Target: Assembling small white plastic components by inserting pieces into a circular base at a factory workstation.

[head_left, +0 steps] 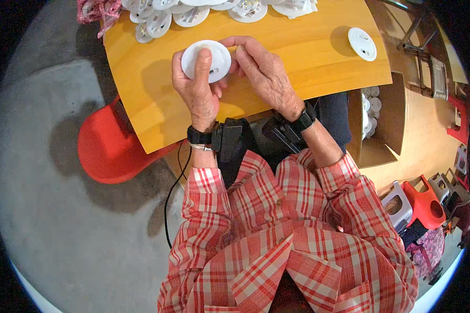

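A round white plastic disc [218, 58] with a small dark slot sits in my left hand [198, 88], raised over the yellow table. My left thumb presses flat on its face, and the fingers wrap behind it. At the disc's right edge is my right hand [269, 75]. Its index finger reaches to the disc's upper rim, while the thumb is drawn in against the fingers. Whatever may lie in that pinch is too small or hidden to make out. Another white disc [362, 44] with a dark slot lies alone at the table's right side.
Many white discs and parts [193, 15] are piled along the far edge of the yellow table [318, 68], beside a red patterned cloth [102, 15]. A cardboard box [386, 125] holding white pieces stands to the right. A red chair [107, 143] is at left; stools [423, 201] stand lower right.
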Motion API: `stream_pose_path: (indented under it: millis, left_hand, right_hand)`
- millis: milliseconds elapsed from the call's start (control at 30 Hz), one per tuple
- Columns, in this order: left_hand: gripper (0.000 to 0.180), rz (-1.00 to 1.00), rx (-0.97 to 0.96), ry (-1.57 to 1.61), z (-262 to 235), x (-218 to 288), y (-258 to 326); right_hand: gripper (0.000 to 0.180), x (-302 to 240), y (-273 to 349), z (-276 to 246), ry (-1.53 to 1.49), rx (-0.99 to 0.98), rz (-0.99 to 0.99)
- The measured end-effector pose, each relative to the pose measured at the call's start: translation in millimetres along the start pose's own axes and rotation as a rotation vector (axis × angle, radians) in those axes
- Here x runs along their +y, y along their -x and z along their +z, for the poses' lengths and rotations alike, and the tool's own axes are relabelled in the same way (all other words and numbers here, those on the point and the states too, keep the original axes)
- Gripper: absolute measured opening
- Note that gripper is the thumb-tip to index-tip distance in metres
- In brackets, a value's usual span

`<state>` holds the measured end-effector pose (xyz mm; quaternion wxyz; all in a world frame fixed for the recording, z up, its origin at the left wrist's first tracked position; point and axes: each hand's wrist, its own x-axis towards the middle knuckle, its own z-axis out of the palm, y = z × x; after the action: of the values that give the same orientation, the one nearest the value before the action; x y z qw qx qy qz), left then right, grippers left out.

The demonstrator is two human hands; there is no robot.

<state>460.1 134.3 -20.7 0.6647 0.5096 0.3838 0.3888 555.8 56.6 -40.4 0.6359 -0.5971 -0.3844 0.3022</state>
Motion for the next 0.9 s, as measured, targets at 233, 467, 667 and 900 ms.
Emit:
stream_pose_path:
  millis: [233,467,667,900]
  left_hand:
    - [0.026,-0.001,-0.007,-0.061,2,1,0]
    - [0.023,-0.049,0.004,-0.15,2,4,1]
    - [0.024,-0.051,-0.016,-0.175,9,1,-1]
    - [0.026,-0.08,-0.08,-0.288,14,0,3]
  right_hand:
    - [0.025,-2,2,0,0.085,-0.013,-0.002]
    - [0.026,-2,4,0,0.112,0.011,-0.081]
    - [0.023,-3,1,-3,0.097,0.051,-0.013]
    - [0.018,9,2,-5,0.038,0.122,0.007]
